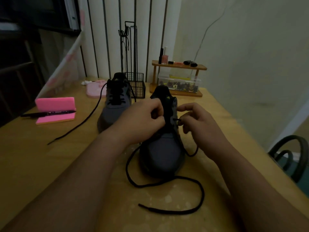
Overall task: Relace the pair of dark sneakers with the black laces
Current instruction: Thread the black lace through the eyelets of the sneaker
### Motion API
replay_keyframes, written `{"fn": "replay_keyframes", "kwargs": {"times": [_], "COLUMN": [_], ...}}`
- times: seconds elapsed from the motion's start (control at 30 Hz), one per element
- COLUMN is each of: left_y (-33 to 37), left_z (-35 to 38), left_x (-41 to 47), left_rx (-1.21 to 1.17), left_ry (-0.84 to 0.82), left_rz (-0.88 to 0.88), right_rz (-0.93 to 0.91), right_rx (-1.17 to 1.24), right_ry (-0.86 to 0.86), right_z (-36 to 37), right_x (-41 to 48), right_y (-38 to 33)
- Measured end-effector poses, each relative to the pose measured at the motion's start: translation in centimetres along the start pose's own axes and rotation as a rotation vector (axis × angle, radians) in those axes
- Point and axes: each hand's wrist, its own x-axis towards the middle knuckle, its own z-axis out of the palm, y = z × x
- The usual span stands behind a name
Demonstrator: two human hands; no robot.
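- Two dark sneakers stood on the wooden table (41, 164), toes toward the viewer. The near sneaker (163, 153) was right of centre, and the far sneaker (115, 104) was farther back and to the left.
- The left hand (142, 119) rested on the left edge of the near sneaker's opening. Its fingers were curled in tight against the tongue, but what they pinched was hidden.
- The right hand (199, 126) was at the shoe's right side. Thumb and forefinger pinched the near lace (202, 195) just beside an eyelet, and the other fingers were loosely bent.
- That black lace trailed off both sides of the shoe — one strand looped round the toe, curled across the near tabletop and ended loose there.
- The far sneaker had a few rows laced. Its far lace (93, 110) ran long and slack to the near left across the table.
- At the left, a black marker (48, 113) lay across a pink holder (55, 104).
- Behind the shoes stood a black wire basket (138, 87), with a pink tray (95, 90) to its left.
- At the far right, a small wooden shelf (178, 66) carried cosmetics — a clear box (179, 84) of small items sat under it.
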Motion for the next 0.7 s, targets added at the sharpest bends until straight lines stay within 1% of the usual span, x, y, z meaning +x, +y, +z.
{"fn": "replay_keyframes", "kwargs": {"times": [0.07, 0.13, 0.2, 0.3, 0.33, 0.4, 0.43, 0.47, 0.5, 0.53, 0.57, 0.6, 0.63, 0.67, 0.7], "left_y": [0.0, 0.2, 0.5, 0.4, 0.3, 0.2, 0.3, 0.2, 0.0, -0.2, -0.5, -0.7, -0.8, -0.8, -0.8], "left_z": [-0.2, -0.2, -0.1, -0.3, -0.4, -0.5, -0.6, -0.7, -0.8, -0.9, -1.1, -1.5, -1.7, -1.7, -1.6], "left_x": [0.1, 0.1, 0.2, 0.5, 0.5, 0.4, 0.4, 0.4, 0.4, 0.6, 0.8, 1.0, 1.1, 1.0, 0.8], "left_rx": [0.051, 0.078, 0.108, 0.034, -0.008, -0.055, -0.059, -0.063, -0.086, -0.149, -0.276, -0.473, -0.677, -0.812, -0.821], "left_ry": [0.007, -0.009, -0.046, -0.115, -0.132, -0.144, -0.12, -0.045, 0.087, 0.26, 0.418, 0.51, 0.522, 0.47, 0.383], "left_rz": [-0.001, -0.026, -0.048, -0.083, -0.097, -0.123, -0.144, -0.161, -0.185, -0.222, -0.272, -0.327, -0.377, -0.408, -0.412], "right_rz": [0.05, 0.022, -0.064, -0.149, -0.145, -0.133, -0.13, -0.127, -0.124, -0.118, -0.108, -0.099, -0.095, -0.1, -0.109], "right_rx": [0.128, 0.166, 0.064, -0.227, -0.262, -0.238, -0.215, -0.202, -0.198, -0.198, -0.196, -0.191, -0.192, -0.202, -0.217], "right_ry": [0.029, 0.046, 0.007, -0.065, -0.06, -0.031, -0.019, -0.009, -0.004, -0.005, -0.011, -0.019, -0.022, -0.021, -0.017], "right_z": [-0.3, -0.3, 0.2, 1.4, 1.6, 1.8, 1.8, 1.7, 1.7, 1.6, 1.6, 1.6, 1.6, 1.6, 1.6], "right_x": [0.2, 0.3, 0.3, 0.4, 0.5, 0.6, 0.5, 0.5, 0.5, 0.4, 0.4, 0.4, 0.3, 0.3, 0.3], "right_y": [-0.1, -0.2, -0.3, -0.1, 0.1, 0.3, 0.3, 0.4, 0.4, 0.4, 0.4, 0.4, 0.4, 0.4, 0.4]}}
